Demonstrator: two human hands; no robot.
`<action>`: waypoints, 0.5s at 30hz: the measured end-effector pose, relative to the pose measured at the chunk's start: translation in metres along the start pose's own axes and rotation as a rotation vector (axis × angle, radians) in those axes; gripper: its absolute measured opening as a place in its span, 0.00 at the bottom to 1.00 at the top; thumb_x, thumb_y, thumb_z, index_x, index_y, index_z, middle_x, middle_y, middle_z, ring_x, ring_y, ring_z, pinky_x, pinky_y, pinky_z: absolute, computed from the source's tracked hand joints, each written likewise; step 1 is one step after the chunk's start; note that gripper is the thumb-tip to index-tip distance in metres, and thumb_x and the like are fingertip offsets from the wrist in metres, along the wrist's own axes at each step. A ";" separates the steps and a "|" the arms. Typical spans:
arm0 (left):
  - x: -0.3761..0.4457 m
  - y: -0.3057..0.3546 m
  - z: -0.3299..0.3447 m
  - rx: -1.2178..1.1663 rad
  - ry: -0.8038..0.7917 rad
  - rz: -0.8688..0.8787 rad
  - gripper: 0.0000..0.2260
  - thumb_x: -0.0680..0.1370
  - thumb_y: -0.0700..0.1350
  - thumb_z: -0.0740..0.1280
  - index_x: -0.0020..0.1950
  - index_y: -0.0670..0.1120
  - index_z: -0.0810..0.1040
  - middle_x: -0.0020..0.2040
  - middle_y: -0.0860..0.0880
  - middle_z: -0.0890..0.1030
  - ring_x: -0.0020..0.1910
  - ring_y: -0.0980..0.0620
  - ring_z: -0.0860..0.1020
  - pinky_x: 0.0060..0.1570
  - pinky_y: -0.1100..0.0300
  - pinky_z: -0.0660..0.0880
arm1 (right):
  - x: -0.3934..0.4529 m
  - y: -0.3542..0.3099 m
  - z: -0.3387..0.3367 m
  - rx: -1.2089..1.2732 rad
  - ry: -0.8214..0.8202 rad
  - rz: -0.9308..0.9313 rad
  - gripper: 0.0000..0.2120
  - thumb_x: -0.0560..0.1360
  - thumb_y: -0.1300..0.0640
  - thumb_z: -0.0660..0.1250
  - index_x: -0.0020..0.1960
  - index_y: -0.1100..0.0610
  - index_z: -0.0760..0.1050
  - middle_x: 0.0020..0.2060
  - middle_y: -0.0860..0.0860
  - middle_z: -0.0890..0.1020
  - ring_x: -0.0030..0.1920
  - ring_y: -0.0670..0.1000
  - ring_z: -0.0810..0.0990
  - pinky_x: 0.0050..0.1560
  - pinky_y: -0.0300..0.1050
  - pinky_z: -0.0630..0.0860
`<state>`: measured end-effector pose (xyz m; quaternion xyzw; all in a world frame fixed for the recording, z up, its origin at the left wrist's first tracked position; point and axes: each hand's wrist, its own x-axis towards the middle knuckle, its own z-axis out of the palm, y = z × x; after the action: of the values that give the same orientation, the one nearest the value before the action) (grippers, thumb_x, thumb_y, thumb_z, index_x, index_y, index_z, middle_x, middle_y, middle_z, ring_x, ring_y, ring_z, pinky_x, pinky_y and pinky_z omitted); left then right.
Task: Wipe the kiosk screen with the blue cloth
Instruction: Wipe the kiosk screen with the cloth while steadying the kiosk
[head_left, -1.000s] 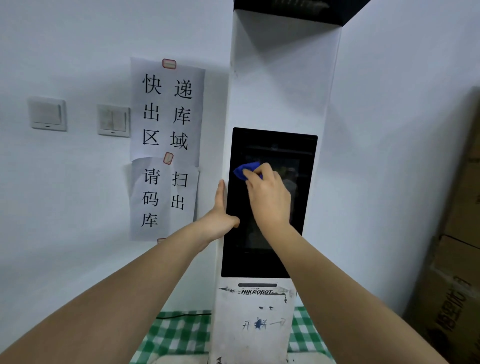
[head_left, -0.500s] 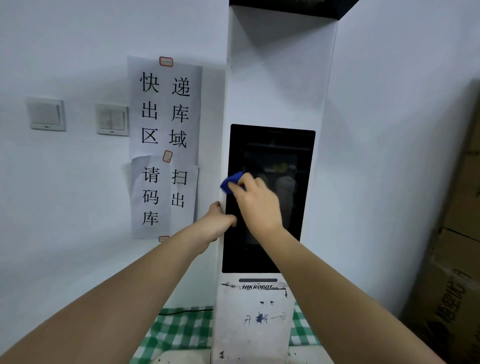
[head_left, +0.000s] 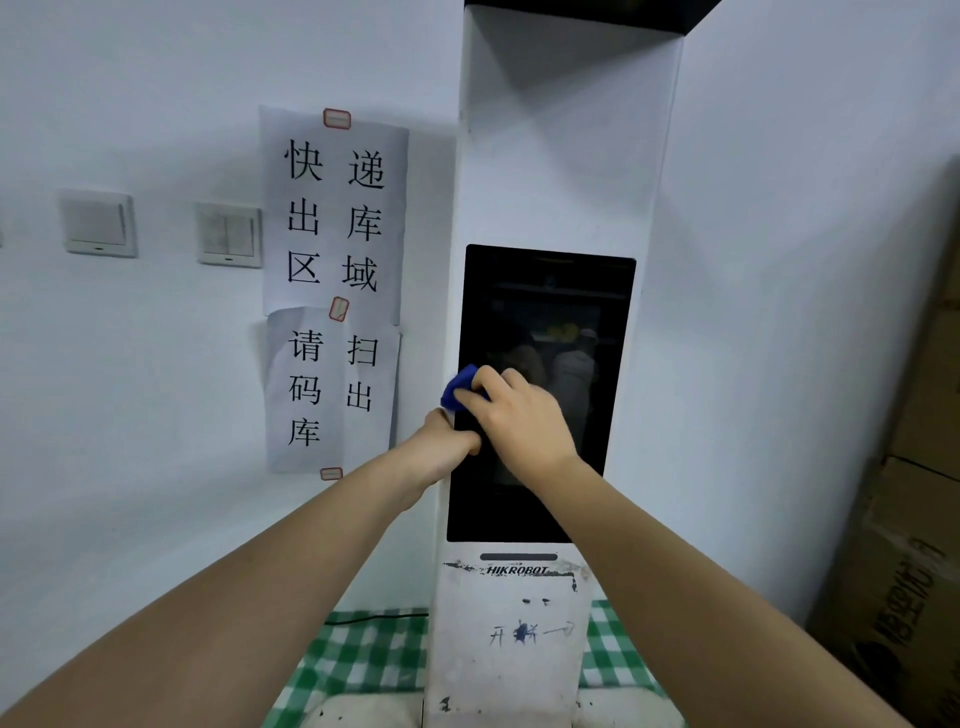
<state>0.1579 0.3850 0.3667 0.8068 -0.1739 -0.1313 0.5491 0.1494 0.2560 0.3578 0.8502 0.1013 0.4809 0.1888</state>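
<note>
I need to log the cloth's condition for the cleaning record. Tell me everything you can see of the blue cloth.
The blue cloth is a small, deep-blue, soft-looking piece, bunched up. Only a corner shows; the right hand holds it under its fingers, against the left edge of the dark kiosk screen, about mid-height. Its full size and cleanliness cannot be told.

Kiosk column on a checked cloth

A green-and-white checked tablecloth (head_left: 363, 660) covers the surface at the bottom of the view; the white kiosk column (head_left: 511, 649) stands on it, and a black cable (head_left: 374, 618) lies across its far edge by the wall.
</note>
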 end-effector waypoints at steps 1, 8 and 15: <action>0.000 0.000 0.000 0.002 0.002 0.010 0.27 0.76 0.40 0.60 0.74 0.46 0.56 0.44 0.52 0.70 0.41 0.58 0.70 0.42 0.63 0.69 | 0.002 0.006 -0.002 -0.006 0.004 0.024 0.26 0.56 0.65 0.79 0.53 0.56 0.81 0.44 0.54 0.78 0.36 0.54 0.76 0.26 0.41 0.66; 0.001 0.004 0.009 -0.009 0.038 0.057 0.39 0.76 0.41 0.62 0.78 0.52 0.39 0.78 0.47 0.53 0.73 0.46 0.62 0.62 0.58 0.63 | -0.006 0.013 -0.002 0.047 0.037 0.223 0.25 0.60 0.67 0.78 0.55 0.57 0.80 0.45 0.53 0.77 0.36 0.53 0.75 0.24 0.39 0.64; 0.001 0.006 0.010 0.013 0.037 0.045 0.39 0.77 0.40 0.62 0.78 0.51 0.39 0.77 0.46 0.54 0.73 0.45 0.62 0.64 0.57 0.64 | -0.002 0.034 -0.009 0.069 0.104 0.401 0.20 0.65 0.65 0.76 0.56 0.55 0.80 0.46 0.53 0.78 0.39 0.54 0.76 0.24 0.40 0.65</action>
<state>0.1538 0.3741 0.3684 0.8087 -0.1827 -0.1030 0.5496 0.1400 0.2263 0.3749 0.8334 -0.0441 0.5482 0.0546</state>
